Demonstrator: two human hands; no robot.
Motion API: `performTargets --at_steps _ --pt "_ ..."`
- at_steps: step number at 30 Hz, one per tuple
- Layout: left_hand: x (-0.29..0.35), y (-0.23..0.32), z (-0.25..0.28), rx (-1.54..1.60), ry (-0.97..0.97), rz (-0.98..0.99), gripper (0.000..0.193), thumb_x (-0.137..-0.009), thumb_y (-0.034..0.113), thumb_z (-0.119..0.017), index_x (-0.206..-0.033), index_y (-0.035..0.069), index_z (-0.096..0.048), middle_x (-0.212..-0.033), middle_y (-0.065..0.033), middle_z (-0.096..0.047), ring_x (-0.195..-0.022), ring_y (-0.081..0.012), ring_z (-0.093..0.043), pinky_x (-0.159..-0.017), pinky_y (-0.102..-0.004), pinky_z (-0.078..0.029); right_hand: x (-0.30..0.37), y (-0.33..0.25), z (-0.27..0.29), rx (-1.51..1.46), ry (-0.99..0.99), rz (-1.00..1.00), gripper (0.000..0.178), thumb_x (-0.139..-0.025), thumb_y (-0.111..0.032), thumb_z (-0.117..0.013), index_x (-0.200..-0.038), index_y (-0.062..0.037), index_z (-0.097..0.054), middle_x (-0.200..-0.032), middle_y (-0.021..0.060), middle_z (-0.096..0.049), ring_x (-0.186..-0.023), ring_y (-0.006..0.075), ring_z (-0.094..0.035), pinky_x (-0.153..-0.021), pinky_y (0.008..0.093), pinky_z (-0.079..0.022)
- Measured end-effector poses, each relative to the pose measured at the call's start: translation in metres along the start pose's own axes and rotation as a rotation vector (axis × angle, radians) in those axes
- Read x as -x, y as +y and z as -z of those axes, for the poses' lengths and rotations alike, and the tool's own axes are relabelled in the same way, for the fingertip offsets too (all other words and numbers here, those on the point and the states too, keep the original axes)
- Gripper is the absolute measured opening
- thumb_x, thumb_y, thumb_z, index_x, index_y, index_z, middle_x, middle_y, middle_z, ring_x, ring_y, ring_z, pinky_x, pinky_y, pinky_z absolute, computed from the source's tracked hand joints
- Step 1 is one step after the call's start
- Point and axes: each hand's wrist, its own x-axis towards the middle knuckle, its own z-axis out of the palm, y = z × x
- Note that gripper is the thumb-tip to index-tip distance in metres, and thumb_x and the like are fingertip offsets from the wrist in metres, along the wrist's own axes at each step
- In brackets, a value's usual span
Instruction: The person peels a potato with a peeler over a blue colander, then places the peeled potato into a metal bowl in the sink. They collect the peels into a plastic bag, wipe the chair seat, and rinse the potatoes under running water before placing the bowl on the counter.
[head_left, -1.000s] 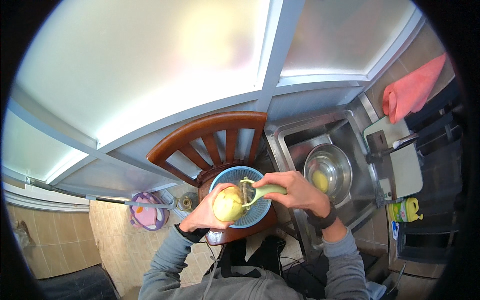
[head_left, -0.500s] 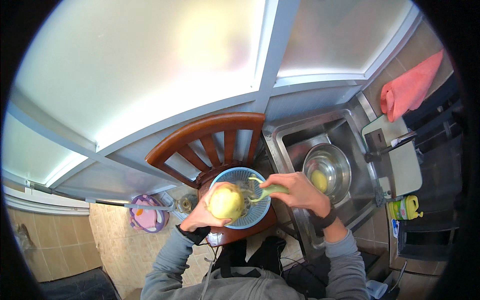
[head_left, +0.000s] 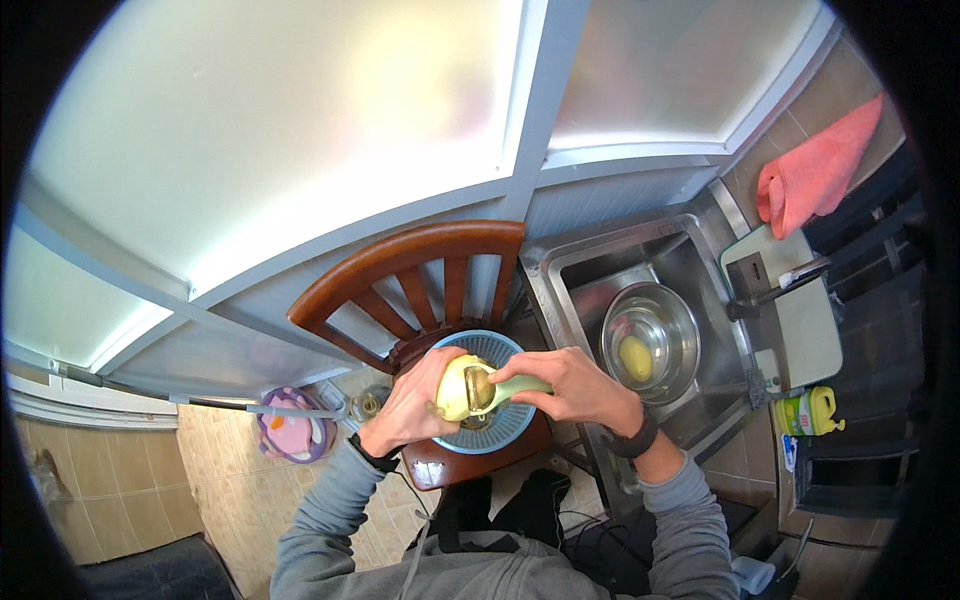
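My left hand [head_left: 408, 408] is wrapped round a pale yellow potato [head_left: 452, 394], which looks largely peeled. In my right hand [head_left: 582, 388] is a light green Y-shaped peeler [head_left: 520, 385], its head against the right side of the potato. Both hands are above a light blue plastic basket [head_left: 512, 428], which stands on the seat of a brown wooden chair [head_left: 505, 465]. What lies in the basket is mostly hidden by my hands. Another yellow potato [head_left: 635, 358] rests in a round metal bowl [head_left: 691, 352] to the right.
The bowl stands in a stainless steel sink [head_left: 700, 265] with a dark faucet [head_left: 770, 297]. A pink cloth [head_left: 820, 170] and a yellow-green bottle [head_left: 810, 412] are at the far right. A purple stool-like item [head_left: 297, 425] is on the floor left of the chair.
The peeler has moved left from above the basket onto the potato. My left hand has turned, so its back now faces up and covers more of the potato.
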Motion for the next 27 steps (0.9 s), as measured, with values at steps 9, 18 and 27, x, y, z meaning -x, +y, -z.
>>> performTargets --at_steps 9,18,27 --pt "0.005 0.006 0.013 -0.209 0.002 -0.042 0.087 -0.053 0.01 -0.084 -0.132 0.004 -0.047 -0.121 -0.017 -0.057 -0.111 -0.0386 -0.058 -0.093 -0.0431 -0.049 0.007 -0.007 0.022 0.081 0.041 -0.059 0.03 -0.083 -0.009 -0.072 -0.113 -0.0092 -0.068 -0.103 0.0091 -0.072 -0.091 0.0282 -0.071 -0.077 0.0352 -0.056" --pt "0.004 0.02 0.017 -0.247 -0.024 -0.144 0.086 -0.055 0.011 -0.085 -0.132 0.003 -0.048 -0.124 -0.018 -0.057 -0.111 -0.0378 -0.058 -0.094 -0.0437 -0.048 -0.006 -0.004 0.012 -0.017 -0.124 0.049 0.034 -0.084 -0.014 -0.072 -0.117 -0.014 -0.064 -0.098 0.0102 -0.07 -0.09 0.0301 -0.07 -0.075 0.0379 -0.055" --pt "0.008 0.014 0.025 -0.139 0.045 -0.148 0.089 -0.056 0.011 -0.086 -0.135 0.002 -0.046 -0.128 -0.0195 -0.056 -0.115 -0.0392 -0.057 -0.098 -0.0431 -0.048 0.0 0.003 0.027 -0.19 -0.015 -0.102 0.032 -0.083 -0.004 -0.072 -0.115 -0.0047 -0.068 -0.102 0.0106 -0.072 -0.092 0.0206 -0.07 -0.081 0.0318 -0.053"
